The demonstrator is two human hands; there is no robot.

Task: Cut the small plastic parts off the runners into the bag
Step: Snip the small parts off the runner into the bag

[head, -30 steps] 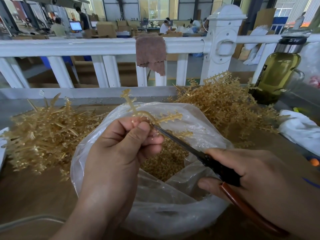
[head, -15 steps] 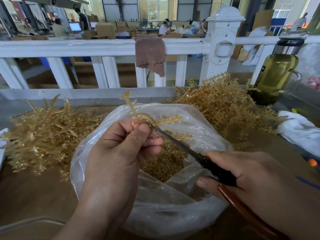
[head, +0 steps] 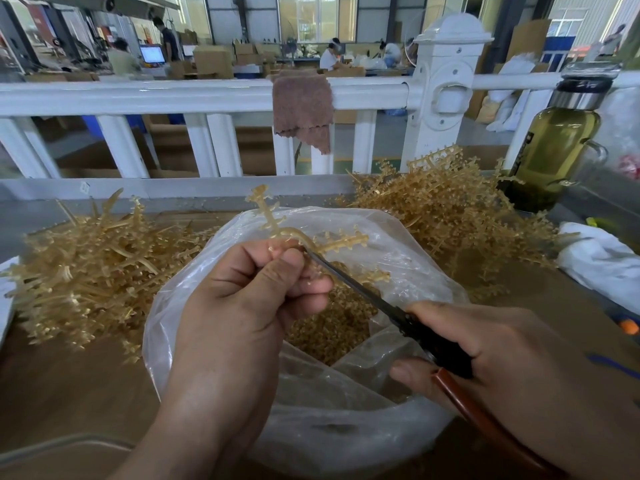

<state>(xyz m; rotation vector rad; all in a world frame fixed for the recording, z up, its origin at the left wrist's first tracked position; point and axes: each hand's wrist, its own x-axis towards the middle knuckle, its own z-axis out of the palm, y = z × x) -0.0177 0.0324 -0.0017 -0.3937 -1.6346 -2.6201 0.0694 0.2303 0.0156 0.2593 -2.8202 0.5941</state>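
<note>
Left hand [head: 242, 303] is pinching one runner [head: 304, 239] between thumb and fingers, holding it up right over the mouth of the bag [head: 346, 417]. Fingers are closed tight on the stem near where the branches fork, one branch sticks up toward the railing [head: 138, 95], another goes off to the right with little nubs along it. Right hand [head: 502, 358] is wrapped around the handles of the scissors [head: 363, 292], and the blade tip sits right at the runner, basically touching the left fingertips. Can't tell if the blades are parted or closed from this angle, they read as one thin dark line.

So I'd say we're mid-snip on this runner, working the parts off right beside the pinch. The bag already has a decent heap of cut parts [head: 332, 327] at the bottom, so the drop zone is fine, anything clipped here should fall straight in.

Next move probably needs the blade lined up on the joint between part and runner, not the finger sitting right next to it. That's the sketchy bit, very little room there.

Plenty left to do by the look of it: a pile [head: 450, 206] of runners on the right still looks full of parts. Another pile [head: 86, 268] on the left looks barer, maybe the done ones.
</note>
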